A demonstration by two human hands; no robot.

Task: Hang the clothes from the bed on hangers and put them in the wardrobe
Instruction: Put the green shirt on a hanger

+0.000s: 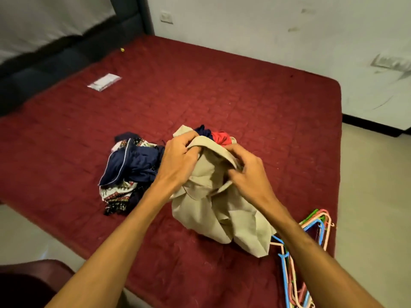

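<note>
Fingers (186, 143): curled on both hands, pinching collar of beige cloth shirt (200, 210); left hand (178, 162) at collar's 10 o'clock, right hand (248, 174) at 2.
Why: prob. spreading neck for a hanger; shirt body slumped mid dark-red quilted bed (222, 85).
Bed edge: pastel plastic hangers (315, 225), bundled, 4 o'clock of shirt, untouched.
Around: navy/patterned clothes heap (131, 165) at 9; red garment (220, 137) at 12.
In the way: shirt hem just beside hangers, may snag.

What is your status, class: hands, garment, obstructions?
Both grip beige shirt at collar: left hand, right hand. Shirt bunched on bed, not yet hung. Hangers beside it. Nothing in the way.
</note>
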